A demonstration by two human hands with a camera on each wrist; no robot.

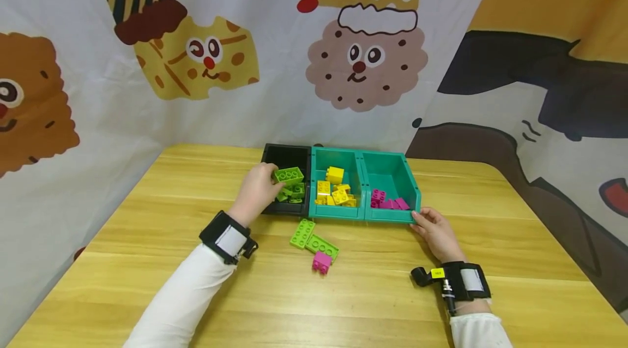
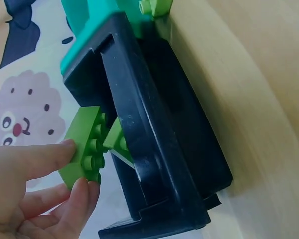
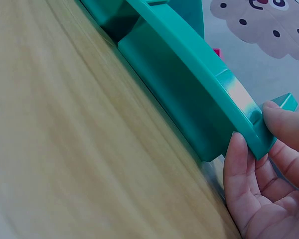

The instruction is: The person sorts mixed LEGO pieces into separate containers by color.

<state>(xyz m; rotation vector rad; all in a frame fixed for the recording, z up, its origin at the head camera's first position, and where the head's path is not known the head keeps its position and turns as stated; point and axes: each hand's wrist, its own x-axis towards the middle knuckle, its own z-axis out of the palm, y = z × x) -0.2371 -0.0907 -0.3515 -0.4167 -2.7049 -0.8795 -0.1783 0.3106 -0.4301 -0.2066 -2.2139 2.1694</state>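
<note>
My left hand (image 1: 257,191) pinches a green toy brick (image 1: 289,175) between thumb and fingers, over the black bin (image 1: 287,153). In the left wrist view the brick (image 2: 83,144) shows its studs toward the bin's rim. More green bricks (image 1: 296,191) lie in that bin. With thumb and fingers my right hand (image 1: 438,234) grips the front right corner of the right teal bin (image 1: 392,216). Pink bricks (image 1: 379,196) lie in this bin. Between the two stands the middle teal bin (image 1: 338,211), holding several yellow bricks (image 1: 339,196).
On the wooden table (image 1: 373,293), in front of the bins, lie a green brick (image 1: 302,233), another green brick (image 1: 322,246) and a pink brick (image 1: 321,263), close together. A patterned curtain (image 1: 279,113) hangs behind the table.
</note>
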